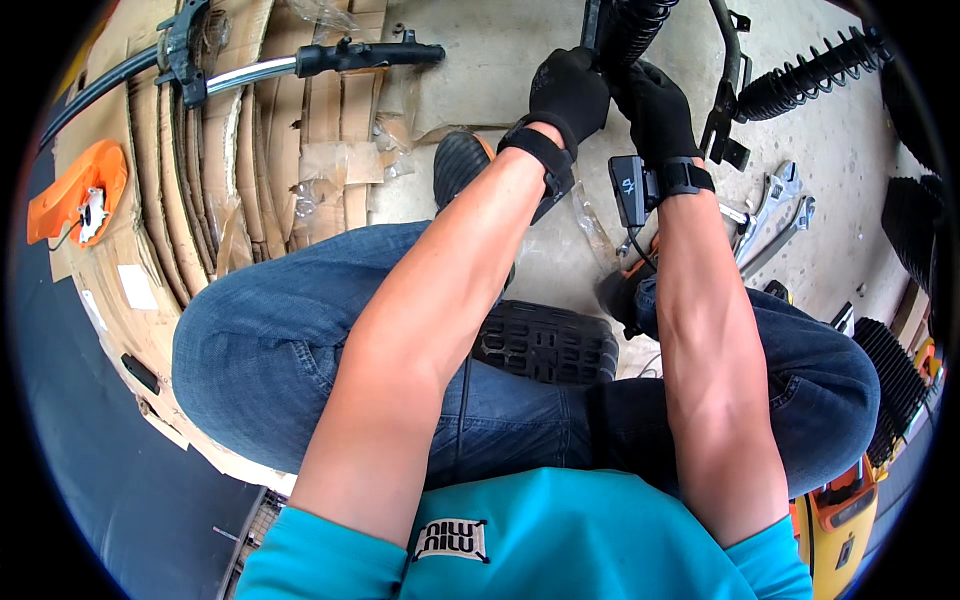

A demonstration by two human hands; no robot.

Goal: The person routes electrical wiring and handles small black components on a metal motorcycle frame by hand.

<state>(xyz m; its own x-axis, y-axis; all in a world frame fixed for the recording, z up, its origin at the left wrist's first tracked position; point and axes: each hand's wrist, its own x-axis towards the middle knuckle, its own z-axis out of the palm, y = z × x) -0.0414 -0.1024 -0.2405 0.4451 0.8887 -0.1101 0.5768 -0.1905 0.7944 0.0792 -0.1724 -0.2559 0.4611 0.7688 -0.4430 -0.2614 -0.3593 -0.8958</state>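
Both my hands wear black gloves and meet at the top middle, at the lower end of a black coil-spring shock absorber (640, 28). My left hand (568, 95) is closed against the shock's left side, beside a narrow black bar (591, 22). From the right, my right hand (655, 110) is curled around the same lower end. Its fingertips, and what lies between the two hands, are hidden. A black metal frame piece (728, 60) rises just right of my right hand, with a second coil-spring shock absorber (815, 75) joined near it.
Flattened cardboard (275, 150) covers the floor at left, under a fork tube (370, 57) and an orange plastic part (100, 190). Wrenches (775, 200) lie right of my right wrist. Between my legs is a black slotted plastic piece (545, 345). A yellow case (845, 530) stands lower right.
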